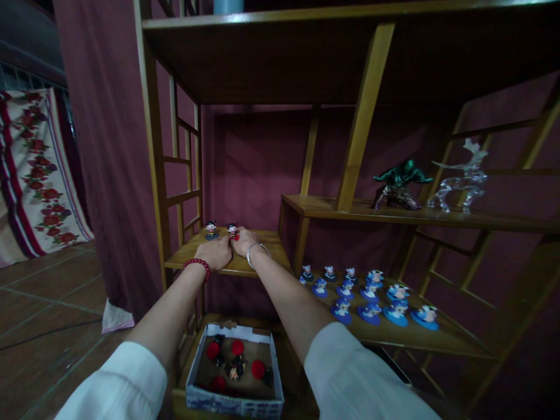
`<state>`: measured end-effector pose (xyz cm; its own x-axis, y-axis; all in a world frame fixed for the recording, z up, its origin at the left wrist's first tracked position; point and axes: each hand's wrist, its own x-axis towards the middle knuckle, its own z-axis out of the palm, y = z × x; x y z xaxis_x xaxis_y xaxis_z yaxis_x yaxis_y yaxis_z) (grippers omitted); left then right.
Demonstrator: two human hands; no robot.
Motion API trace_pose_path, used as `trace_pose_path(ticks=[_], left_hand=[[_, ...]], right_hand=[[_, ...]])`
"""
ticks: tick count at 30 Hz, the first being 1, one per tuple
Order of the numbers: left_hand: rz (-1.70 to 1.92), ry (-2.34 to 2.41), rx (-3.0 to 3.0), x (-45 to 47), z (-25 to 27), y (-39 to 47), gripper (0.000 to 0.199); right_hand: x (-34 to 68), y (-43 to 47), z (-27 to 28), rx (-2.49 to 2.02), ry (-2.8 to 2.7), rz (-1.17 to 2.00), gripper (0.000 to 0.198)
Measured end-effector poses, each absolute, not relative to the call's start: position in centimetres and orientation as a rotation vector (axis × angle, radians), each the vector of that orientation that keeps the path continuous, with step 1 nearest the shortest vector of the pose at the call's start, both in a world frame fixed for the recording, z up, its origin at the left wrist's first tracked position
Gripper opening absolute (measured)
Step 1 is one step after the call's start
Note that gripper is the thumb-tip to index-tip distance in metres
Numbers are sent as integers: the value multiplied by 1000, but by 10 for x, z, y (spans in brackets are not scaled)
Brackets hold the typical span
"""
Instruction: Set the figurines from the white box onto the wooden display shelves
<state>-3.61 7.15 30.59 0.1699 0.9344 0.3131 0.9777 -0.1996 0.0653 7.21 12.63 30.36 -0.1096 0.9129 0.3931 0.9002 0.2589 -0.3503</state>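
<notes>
The wooden shelf unit (366,111) supports two dark-haired figurines (210,230) on its left board (272,254), a green figure (403,185) and a transparent deer (464,182) at upper right, figurines (mostly blue-based) (370,312) at lower right, and an open box (236,406) at lower left.

"Can you make out any writing from where you're standing?"

"Not a word. There are bluish-grey marks along the front of that box (234,403), but they're too blurred to say whether they're print or just a pattern."

"Any numbers, brands or signs, then?"

"None that I can read."
</notes>
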Motion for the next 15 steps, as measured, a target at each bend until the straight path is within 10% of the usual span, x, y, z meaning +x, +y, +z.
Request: trace_pose_path(ticks=[15], left_hand=[[-405,-1852,-2302,-37,305,73,37]], right_hand=[[73,126,304,-1651,-1989,38,34]])
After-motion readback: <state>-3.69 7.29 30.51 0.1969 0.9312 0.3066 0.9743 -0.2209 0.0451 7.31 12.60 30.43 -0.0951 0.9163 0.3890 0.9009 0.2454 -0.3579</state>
